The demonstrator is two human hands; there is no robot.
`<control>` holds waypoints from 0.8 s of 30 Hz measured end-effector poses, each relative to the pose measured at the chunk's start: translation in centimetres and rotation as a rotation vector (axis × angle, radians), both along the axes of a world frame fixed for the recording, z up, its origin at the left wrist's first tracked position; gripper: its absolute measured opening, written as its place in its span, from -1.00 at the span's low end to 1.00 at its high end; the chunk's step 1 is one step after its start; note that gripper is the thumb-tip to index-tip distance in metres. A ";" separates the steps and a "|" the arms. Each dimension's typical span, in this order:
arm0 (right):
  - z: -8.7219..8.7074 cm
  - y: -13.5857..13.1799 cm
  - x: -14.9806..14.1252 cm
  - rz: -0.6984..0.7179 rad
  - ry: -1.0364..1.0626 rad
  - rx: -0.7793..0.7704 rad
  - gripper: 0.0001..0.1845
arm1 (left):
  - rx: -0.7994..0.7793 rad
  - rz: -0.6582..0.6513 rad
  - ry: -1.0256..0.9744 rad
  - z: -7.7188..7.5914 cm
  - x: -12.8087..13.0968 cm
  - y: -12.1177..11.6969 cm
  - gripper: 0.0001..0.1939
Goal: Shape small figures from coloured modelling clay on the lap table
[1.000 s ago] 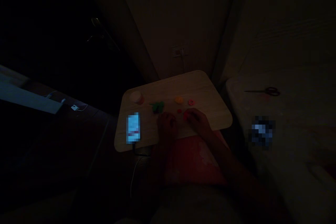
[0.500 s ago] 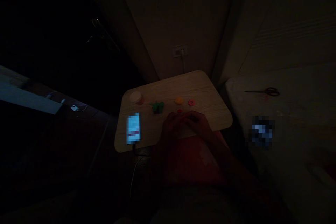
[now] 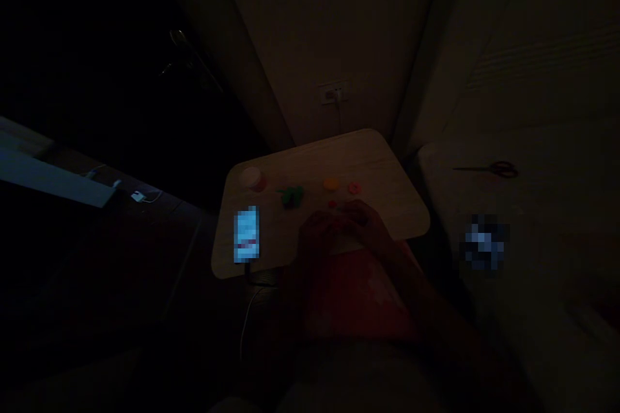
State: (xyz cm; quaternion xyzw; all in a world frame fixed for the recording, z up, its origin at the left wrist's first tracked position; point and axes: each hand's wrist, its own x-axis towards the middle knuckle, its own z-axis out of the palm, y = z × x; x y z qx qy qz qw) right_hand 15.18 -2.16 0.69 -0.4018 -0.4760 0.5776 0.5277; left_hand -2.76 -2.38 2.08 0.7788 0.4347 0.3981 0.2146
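The room is very dark. My left hand (image 3: 317, 233) and my right hand (image 3: 364, 222) meet, fingers curled together, over the near edge of a small wooden table (image 3: 387, 161). What they pinch is hidden. Just beyond the fingers lies a small red bit (image 3: 332, 204). Farther back sit a green clay shape (image 3: 290, 195), an orange lump (image 3: 330, 184) and a pink flower-like piece (image 3: 354, 188). A small round tub (image 3: 254, 179) stands at the table's back left.
A lit phone (image 3: 246, 234) lies on the table's left front, with a white cable (image 3: 248, 322) hanging below it. Scissors (image 3: 494, 169) and a glowing screen (image 3: 484, 245) rest on the pale surface to the right. A wall socket (image 3: 333, 93) is behind the table.
My left hand has moved right and joined my right hand. The red piece seen at my right fingertips a second ago is now covered by the hands.
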 end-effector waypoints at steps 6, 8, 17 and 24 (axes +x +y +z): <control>0.0 -0.1 0.2 -0.003 -0.068 0.106 -0.71 | -0.137 0.070 -0.160 0.9 0.6 0.0 -0.73; -0.2 -0.2 0.2 -0.028 -0.072 0.114 -0.69 | -0.209 0.101 -0.214 0.9 1.2 0.1 -0.73; 0.0 0.0 0.4 -0.142 -0.089 0.103 -0.76 | -0.264 0.010 -0.330 -0.5 1.5 0.1 -0.55; -0.1 0.5 0.8 -0.138 -0.097 0.166 -0.83 | -0.415 -0.032 -0.372 0.1 1.3 0.3 -0.64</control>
